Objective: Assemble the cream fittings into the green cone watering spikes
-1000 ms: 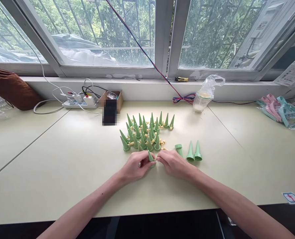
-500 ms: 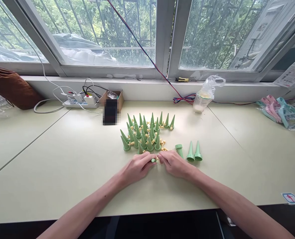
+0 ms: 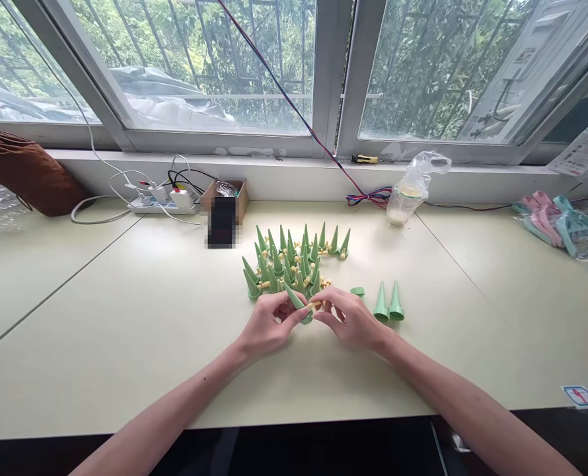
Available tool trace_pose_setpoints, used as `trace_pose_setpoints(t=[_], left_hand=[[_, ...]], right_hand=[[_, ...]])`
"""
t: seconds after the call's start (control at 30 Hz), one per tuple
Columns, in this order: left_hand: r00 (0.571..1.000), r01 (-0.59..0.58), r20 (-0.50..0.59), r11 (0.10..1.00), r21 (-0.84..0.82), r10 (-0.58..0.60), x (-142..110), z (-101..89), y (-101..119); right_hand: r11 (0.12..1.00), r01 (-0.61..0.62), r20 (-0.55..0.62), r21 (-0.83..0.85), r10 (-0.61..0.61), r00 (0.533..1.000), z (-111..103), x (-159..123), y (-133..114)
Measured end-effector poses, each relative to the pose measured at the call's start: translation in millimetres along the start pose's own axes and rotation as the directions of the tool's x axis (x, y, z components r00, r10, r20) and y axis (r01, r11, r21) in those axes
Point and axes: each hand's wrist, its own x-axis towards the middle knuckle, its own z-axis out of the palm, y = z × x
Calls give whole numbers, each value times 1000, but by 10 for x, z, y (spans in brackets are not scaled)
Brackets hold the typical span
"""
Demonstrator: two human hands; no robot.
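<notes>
My left hand (image 3: 273, 322) grips a green plastic plant watering spike (image 3: 294, 297), its tip pointing up and to the left. At the spike's capped end, my right hand (image 3: 349, 316) pinches a small cream-yellow valve (image 3: 314, 305) between thumb and fingers. Whether the valve is fully seated in the cap cannot be made out. Behind my hands stands a cluster of similar green spikes (image 3: 277, 262), several with yellow valves at their bases. Two green spikes without visible valves (image 3: 381, 303) stand to the right. Next to my right hand, another green spike (image 3: 357, 291) is partly hidden.
A small cardboard box (image 3: 242, 198) and a power strip (image 3: 162, 207) with cables sit along the back. A plastic bag with a cup (image 3: 404, 198) stands at the back right. Bagged pink and teal items (image 3: 566, 221) lie at far right, a brown bag (image 3: 31, 175) at far left.
The held spike has turned from end-on to tip up and left. My right hand's fingers have shifted and now show the valve between them. The view has shifted slightly.
</notes>
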Motion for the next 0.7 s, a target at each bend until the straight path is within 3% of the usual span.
trace_pose_setpoints(t=[0.17,0.43,0.7], left_hand=[[1000,-15,6,999,32,15,-4,22,-34],[976,-218,15,954,208,219,-8,47,-151],[942,-332,55,898,290,331,-19,95,-211]], right_hand=[[1000,0,-27,6,0,1000,23,-11,26],[999,-45,-60,3,45,997,65,1,31],[995,-100,-81,18,101,992,91,12,56]])
